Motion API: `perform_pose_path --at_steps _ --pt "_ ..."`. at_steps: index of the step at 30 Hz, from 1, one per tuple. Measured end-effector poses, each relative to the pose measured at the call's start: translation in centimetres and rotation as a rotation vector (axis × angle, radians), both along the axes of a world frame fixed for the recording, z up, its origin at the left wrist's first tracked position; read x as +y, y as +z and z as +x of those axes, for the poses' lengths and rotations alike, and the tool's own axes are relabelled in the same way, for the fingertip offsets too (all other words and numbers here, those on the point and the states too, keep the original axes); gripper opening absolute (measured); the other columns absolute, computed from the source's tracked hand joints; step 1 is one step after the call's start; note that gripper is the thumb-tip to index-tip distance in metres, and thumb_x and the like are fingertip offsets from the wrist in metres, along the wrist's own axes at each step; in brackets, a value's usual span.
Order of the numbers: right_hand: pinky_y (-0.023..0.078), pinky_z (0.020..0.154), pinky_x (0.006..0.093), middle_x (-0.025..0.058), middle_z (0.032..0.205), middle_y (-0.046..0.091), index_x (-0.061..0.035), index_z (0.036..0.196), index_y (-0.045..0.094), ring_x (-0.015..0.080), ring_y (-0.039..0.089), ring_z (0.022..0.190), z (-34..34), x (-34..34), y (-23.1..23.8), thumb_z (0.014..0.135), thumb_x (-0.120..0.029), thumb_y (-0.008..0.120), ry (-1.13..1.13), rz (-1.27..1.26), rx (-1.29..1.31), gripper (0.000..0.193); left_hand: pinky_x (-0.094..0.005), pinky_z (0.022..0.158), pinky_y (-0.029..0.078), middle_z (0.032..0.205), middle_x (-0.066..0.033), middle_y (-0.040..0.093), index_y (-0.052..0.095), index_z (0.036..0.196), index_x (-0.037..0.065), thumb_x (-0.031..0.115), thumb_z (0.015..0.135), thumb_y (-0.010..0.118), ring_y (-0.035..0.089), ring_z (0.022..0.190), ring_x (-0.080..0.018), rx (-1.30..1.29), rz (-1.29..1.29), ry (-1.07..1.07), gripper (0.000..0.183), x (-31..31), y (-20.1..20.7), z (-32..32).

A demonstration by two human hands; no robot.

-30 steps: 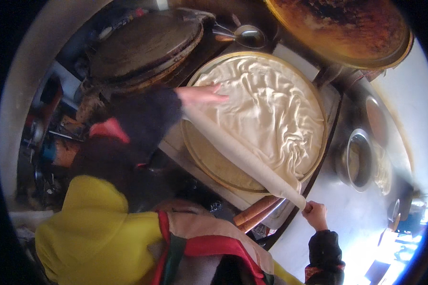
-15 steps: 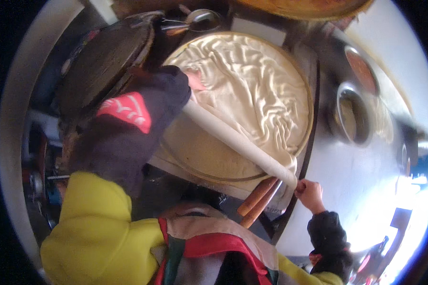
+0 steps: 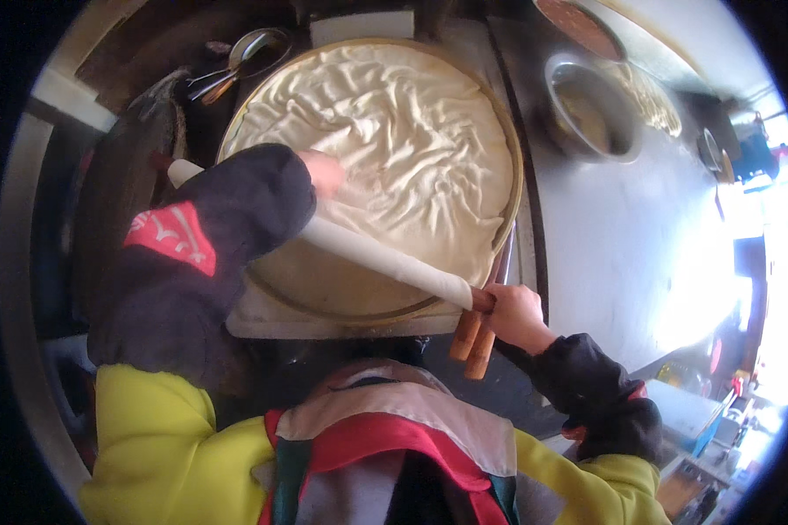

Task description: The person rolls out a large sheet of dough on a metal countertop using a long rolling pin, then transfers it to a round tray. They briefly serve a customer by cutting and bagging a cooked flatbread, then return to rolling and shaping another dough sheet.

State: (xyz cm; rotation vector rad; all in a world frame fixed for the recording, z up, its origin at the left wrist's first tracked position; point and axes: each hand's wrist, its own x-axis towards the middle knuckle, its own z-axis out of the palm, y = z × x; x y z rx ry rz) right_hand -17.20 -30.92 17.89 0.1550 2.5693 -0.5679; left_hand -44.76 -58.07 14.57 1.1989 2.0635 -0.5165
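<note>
The right hand [image 3: 515, 313] holds a closed grip on the wooden end of a long dough-wrapped rolling pin [image 3: 385, 258], which spans the round griddle [image 3: 324, 302]; the left hand [image 3: 324, 171] presses flat on it, steadying the thin dough sheet [image 3: 394, 149].

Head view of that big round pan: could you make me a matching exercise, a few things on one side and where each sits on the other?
Things:
1. rolling pin
2. thin dough sheet
3. metal bowl
4. ladles

Places:
A. on the counter right of the round pan
B. beyond the pan's far left rim
C. across the pan's near half, between left hand and right hand
D. wrinkled, over the pan's far part

Pairs: 1-C, 2-D, 3-A, 4-B
</note>
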Motion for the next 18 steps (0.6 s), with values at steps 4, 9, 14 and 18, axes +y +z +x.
perform_pose_path --at_steps 4,9,14,18 --pt "0.048 0.068 0.0438 0.0134 0.076 0.063 -0.0114 0.082 0.062 0.0347 0.061 0.076 -0.2 -1.5 0.3 0.071 -0.021 0.06 -0.059 0.006 0.005 0.015 -0.0397 0.075 0.049 0.098 -0.0138 0.063 0.064 0.096 0.006 0.012 0.075 0.053 0.061 0.092 -0.0287 0.069 0.336 -0.283 0.024 6.8 2.7 3.7" --pt "0.047 0.067 0.0434 0.0119 0.077 0.064 -0.0134 0.084 0.063 0.0345 0.06 0.077 -0.6 -2.1 -0.1 0.067 -0.019 0.063 -0.076 0.0 -0.016 0.018 -0.0372 0.109 0.024 0.143 -0.0055 0.031 0.038 0.133 0.014 0.02 0.088 0.039 0.028 0.132 -0.0203 -0.22 0.77 -1.099 0.045 8.6 -0.1 5.4" --pt "0.048 0.068 0.0441 0.0142 0.075 0.063 -0.0113 0.08 0.062 0.0351 0.061 0.076 -1.0 -0.8 -0.6 0.07 -0.021 0.058 -0.097 0.014 0.029 0.014 -0.0399 0.114 0.006 0.151 0.0012 0.014 0.02 0.143 0.021 0.041 0.089 0.038 0.009 0.139 -0.0161 -0.022 0.681 -1.131 0.061 11.0 -4.0 4.7" --pt "0.047 0.066 0.0432 0.0127 0.075 0.063 -0.0128 0.081 0.062 0.0342 0.061 0.076 -2.3 1.7 -1.1 0.069 -0.02 0.062 -0.107 0.099 0.069 0.014 -0.0404 0.114 0.004 0.15 0.0003 0.014 0.019 0.143 0.021 0.043 0.09 0.04 0.01 0.138 -0.0159 0.121 0.518 -0.857 0.061 15.0 -2.3 2.4"
